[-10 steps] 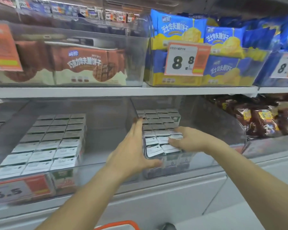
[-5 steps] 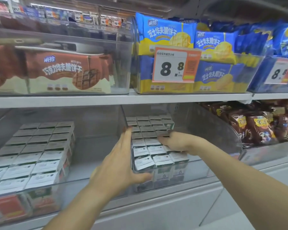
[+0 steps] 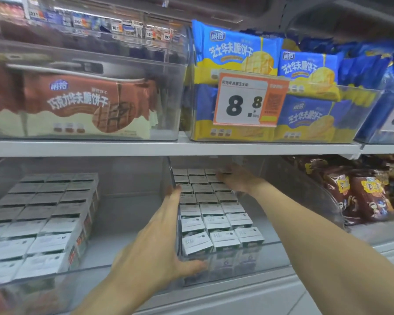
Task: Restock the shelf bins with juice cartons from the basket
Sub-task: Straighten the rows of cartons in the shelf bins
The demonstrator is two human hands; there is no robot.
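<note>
The juice cartons (image 3: 216,214) are standing in three tight rows inside the clear shelf bin (image 3: 305,201) on the lower shelf, directly below the orange 8.8 price tag (image 3: 248,98). The left hand (image 3: 159,244) is lying flat along the left side of the carton block, fingers straight and thumb hooking around the front corner, pressing rather than grasping. The right hand (image 3: 239,178) is reaching over the back rows of the same block, resting on the rearmost carton tops; whether its fingers are curling around a carton I cannot tell through the blur. Left of the bin, a second carton block (image 3: 39,219) is sitting apart from it.
</note>
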